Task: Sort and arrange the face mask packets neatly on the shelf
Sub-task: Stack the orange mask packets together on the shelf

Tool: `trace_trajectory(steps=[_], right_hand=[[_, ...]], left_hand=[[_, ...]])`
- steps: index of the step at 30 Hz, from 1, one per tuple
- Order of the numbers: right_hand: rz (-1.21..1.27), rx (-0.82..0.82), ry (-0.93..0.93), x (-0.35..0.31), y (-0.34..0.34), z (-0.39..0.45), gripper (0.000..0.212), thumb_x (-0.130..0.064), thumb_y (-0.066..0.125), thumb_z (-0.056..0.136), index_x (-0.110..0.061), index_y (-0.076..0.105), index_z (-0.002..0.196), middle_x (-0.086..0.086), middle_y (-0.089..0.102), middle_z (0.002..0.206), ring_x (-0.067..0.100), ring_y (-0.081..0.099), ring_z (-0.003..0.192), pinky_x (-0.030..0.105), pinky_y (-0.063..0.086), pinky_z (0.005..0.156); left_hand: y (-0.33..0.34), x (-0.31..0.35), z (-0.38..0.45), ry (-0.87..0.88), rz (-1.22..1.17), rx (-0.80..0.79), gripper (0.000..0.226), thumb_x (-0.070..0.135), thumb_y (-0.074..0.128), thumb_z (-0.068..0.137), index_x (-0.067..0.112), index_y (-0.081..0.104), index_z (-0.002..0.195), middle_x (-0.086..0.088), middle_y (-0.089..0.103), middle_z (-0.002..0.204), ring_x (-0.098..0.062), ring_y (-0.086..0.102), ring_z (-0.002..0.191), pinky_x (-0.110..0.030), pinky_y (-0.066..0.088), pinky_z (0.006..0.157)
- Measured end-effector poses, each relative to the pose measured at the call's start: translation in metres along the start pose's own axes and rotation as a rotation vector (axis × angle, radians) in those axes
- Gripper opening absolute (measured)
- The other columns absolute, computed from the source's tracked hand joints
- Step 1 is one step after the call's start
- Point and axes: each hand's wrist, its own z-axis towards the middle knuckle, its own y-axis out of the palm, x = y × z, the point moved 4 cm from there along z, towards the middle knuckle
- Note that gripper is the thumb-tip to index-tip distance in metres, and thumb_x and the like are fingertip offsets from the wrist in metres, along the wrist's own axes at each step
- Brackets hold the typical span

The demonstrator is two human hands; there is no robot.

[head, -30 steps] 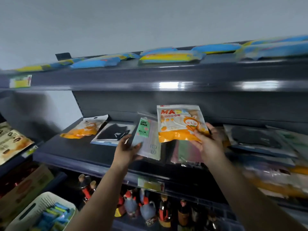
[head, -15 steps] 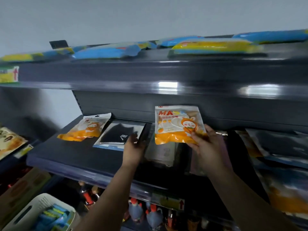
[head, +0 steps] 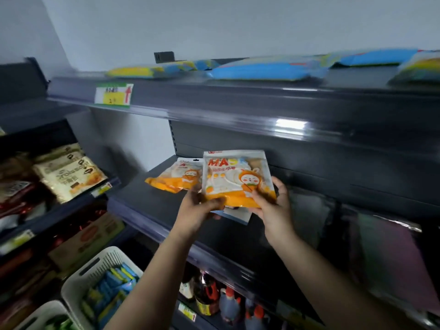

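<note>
1. Both hands are holding up one glossy orange-and-white plastic mask packet with a cartoon face (head: pixel 234 178), upright, its long axis running top to bottom and its printed face turned toward the person.
2. The left hand (head: pixel 198 210) is pinching the packet's lower left corner, and the right hand (head: pixel 273 203) is gripping its lower right corner, so both are clamped on the same packet.
3. A matching flat orange-and-white mask packet (head: pixel 177 178) is lying on the dark grey metal shelf (head: pixel 154 201) near its back left corner, just left of and behind the held one; the left hand is nearer to it.
4. Judging from that, the held packet is probably heading left and back, to lie on or beside its twin.
5. A white-and-blue packet (head: pixel 238 214) is lying under the hands, mostly hidden.
</note>
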Motion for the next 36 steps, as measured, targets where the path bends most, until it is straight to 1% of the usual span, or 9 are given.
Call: trace_trajectory(steps=[2,6,10,15,17,20,24,29,36], right_hand=[[-0.056,-0.012,0.009,0.009,0.019,0.004,0.051,0.004,0.065,0.081,-0.022,0.043,0.119,0.002,0.054,0.117,0.018,0.058,0.099,0.021,0.054,0.054],[-0.154,-0.041,0.028,0.027,0.06,0.015,0.058,0.005,0.07,0.076,-0.02,0.044,0.122,0.003,0.056,0.116,0.019,0.06,0.1,0.019,0.056,0.056],[-0.376,-0.04,-0.021,0.051,0.104,0.024,0.065,0.005,0.07,0.076,-0.013,0.041,0.131,-0.005,0.06,0.1,0.004,0.058,0.08,0.013,0.054,0.057],[-0.718,0.038,-0.069,0.083,0.15,0.04,0.074,-0.017,0.076,0.076,-0.013,0.038,0.139,0.002,0.057,0.127,0.018,0.056,0.111,0.029,0.045,0.093],[-0.865,0.058,-0.094,0.092,0.163,0.047,0.072,-0.025,0.075,0.076,-0.015,0.04,0.138,0.007,0.054,0.134,0.023,0.054,0.118,0.029,0.042,0.097],[-1.083,0.059,-0.138,0.1,0.176,0.057,0.063,-0.033,0.07,0.08,-0.018,0.044,0.136,0.009,0.051,0.135,0.025,0.051,0.121,0.025,0.04,0.092],[-1.321,0.064,-0.148,0.113,0.181,0.071,0.056,-0.044,0.063,0.083,-0.025,0.048,0.133,0.009,0.053,0.133,0.027,0.046,0.125,0.029,0.036,0.102],[-1.583,-0.021,-0.086,0.126,0.185,0.082,0.057,-0.053,0.049,0.087,-0.031,0.04,0.14,0.003,0.037,0.148,0.029,0.034,0.134,0.04,0.03,0.111],[-1.597,0.044,-0.108,0.111,0.19,0.084,0.052,-0.049,0.048,0.089,-0.028,0.045,0.136,0.003,0.043,0.143,0.029,0.037,0.131,0.041,0.034,0.108]], left_hand=[[-0.022,0.0,0.011,-0.011,-0.018,0.008,0.053,-0.006,0.068,0.077,0.015,0.041,0.118,-0.009,0.064,0.093,-0.013,0.069,0.065,-0.023,0.055,0.049],[-0.067,0.005,0.037,0.007,0.025,-0.017,0.058,-0.004,0.067,0.078,0.015,0.038,0.125,-0.01,0.063,0.093,-0.01,0.068,0.062,-0.022,0.054,0.047],[-0.121,0.012,0.069,0.038,0.147,-0.028,0.051,0.0,0.068,0.08,0.012,0.043,0.123,-0.007,0.064,0.082,-0.006,0.065,0.057,-0.02,0.05,0.044],[-0.181,0.011,0.109,0.012,0.228,-0.041,0.051,0.014,0.066,0.084,-0.001,0.047,0.129,-0.006,0.065,0.081,-0.006,0.063,0.06,-0.018,0.047,0.045],[-0.193,0.013,0.123,0.016,0.272,-0.064,0.045,0.015,0.065,0.085,-0.001,0.051,0.125,-0.005,0.065,0.084,-0.01,0.06,0.064,-0.023,0.051,0.05],[-0.204,0.015,0.143,0.022,0.336,-0.086,0.04,0.013,0.065,0.086,0.0,0.056,0.122,-0.011,0.065,0.1,-0.015,0.059,0.078,-0.041,0.054,0.078],[-0.21,0.012,0.168,0.047,0.498,-0.139,0.035,0.018,0.067,0.085,0.001,0.061,0.114,-0.008,0.065,0.097,-0.023,0.064,0.092,-0.012,0.051,0.063],[-0.214,-0.007,0.196,0.009,0.793,-0.19,0.068,0.065,0.062,0.063,0.013,0.062,0.108,-0.015,0.068,0.103,-0.035,0.064,0.099,-0.044,0.052,0.086],[-0.199,0.008,0.196,0.162,1.159,-0.147,0.05,0.048,0.05,0.091,0.018,0.047,0.132,-0.013,0.051,0.134,-0.035,0.045,0.122,-0.045,0.039,0.096]])
